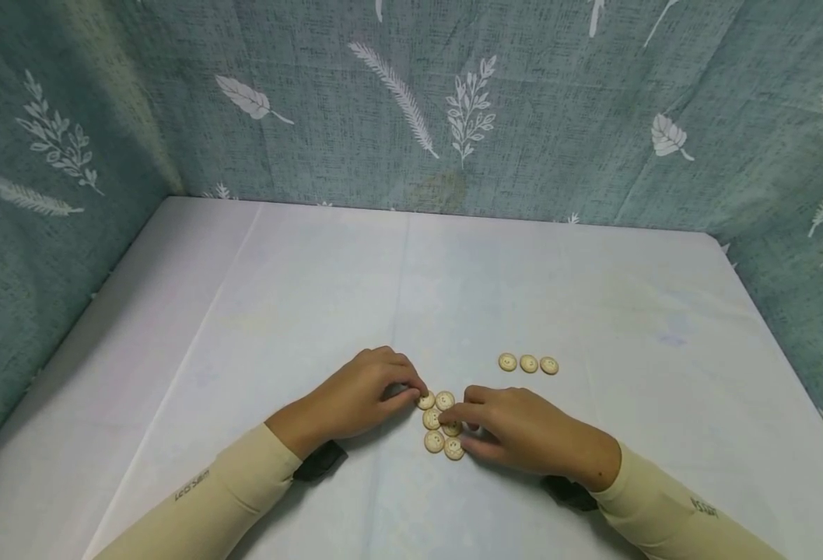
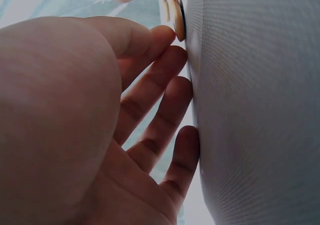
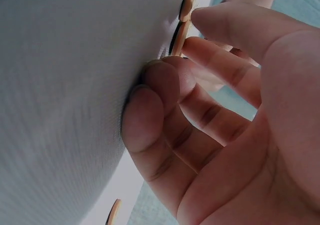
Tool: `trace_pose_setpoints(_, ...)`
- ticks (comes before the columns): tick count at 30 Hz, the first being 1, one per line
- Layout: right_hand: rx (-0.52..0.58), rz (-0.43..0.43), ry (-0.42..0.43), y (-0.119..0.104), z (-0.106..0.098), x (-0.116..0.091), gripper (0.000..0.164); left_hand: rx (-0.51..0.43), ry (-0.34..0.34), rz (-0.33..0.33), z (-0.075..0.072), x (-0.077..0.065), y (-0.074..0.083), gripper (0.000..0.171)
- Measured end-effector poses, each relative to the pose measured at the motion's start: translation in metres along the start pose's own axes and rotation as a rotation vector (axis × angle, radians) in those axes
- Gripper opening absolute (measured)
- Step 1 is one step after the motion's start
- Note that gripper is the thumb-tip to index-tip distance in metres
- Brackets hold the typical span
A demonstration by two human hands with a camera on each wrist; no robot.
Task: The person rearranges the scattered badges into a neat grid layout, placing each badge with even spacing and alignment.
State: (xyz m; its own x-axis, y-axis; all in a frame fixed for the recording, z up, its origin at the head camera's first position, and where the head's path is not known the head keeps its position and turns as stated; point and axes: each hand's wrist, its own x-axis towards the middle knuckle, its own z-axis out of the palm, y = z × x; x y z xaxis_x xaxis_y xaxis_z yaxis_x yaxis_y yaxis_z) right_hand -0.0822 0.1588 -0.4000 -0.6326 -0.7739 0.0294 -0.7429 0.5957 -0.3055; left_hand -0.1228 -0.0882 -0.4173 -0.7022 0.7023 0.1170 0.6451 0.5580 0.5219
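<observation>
Several round, pale wooden buttons lie close together in two columns on the table between the hands. My left hand (image 1: 368, 395) is at the upper left button (image 1: 426, 400); its fingertips touch that button's edge, and in the left wrist view the other fingertips rest on the cloth. Over the cluster's right side lies my right hand (image 1: 523, 426). Its index finger reaches onto the middle right button (image 1: 452, 429), partly covering it, and its thumb is at the lower right button (image 1: 454, 449). The upper right button (image 1: 444, 400) and lower left button (image 1: 434, 442) are uncovered.
Behind the right hand, three more buttons (image 1: 528, 363) form a short row. A white cloth covers the table (image 1: 299, 280). Green leaf-patterned fabric (image 1: 397, 109) stands along its back and sides. A dark wrist device (image 1: 320, 461) sits under the left wrist.
</observation>
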Motion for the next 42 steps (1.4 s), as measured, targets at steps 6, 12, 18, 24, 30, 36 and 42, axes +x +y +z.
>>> trace_pose_setpoints(6,-0.003,0.013,-0.015,0.0001,-0.0003,0.0013,0.027,-0.008,0.007,0.006,-0.0017,-0.0006,0.0005,0.013)
trace_pose_setpoints(12,-0.004,0.016,-0.01,0.0017,0.0002,0.001,0.025,-0.013,0.015,0.02,-0.0016,-0.0001,0.0002,0.013)
trace_pose_setpoints(18,-0.003,0.025,-0.004,0.0009,0.0002,0.001,0.022,-0.014,0.013,0.016,-0.001,0.0002,0.0001,0.013)
trace_pose_setpoints(24,0.003,0.025,0.005,0.0011,0.0002,0.0012,0.021,-0.013,0.011,0.011,-0.0019,0.0001,0.0013,0.013)
trace_pose_setpoints(30,0.008,0.038,0.004,0.0015,0.001,0.0008,0.019,-0.01,0.005,0.001,-0.0009,0.0001,0.0017,0.013)
trace_pose_setpoints(36,0.013,0.045,0.001,0.002,0.0019,0.0008,0.018,-0.01,0.004,-0.003,-0.0005,0.0002,0.0017,0.013)
trace_pose_setpoints(42,0.019,0.048,-0.001,0.0032,0.0032,0.001,0.016,-0.014,0.007,0.003,-0.0004,0.0005,0.0014,0.013)
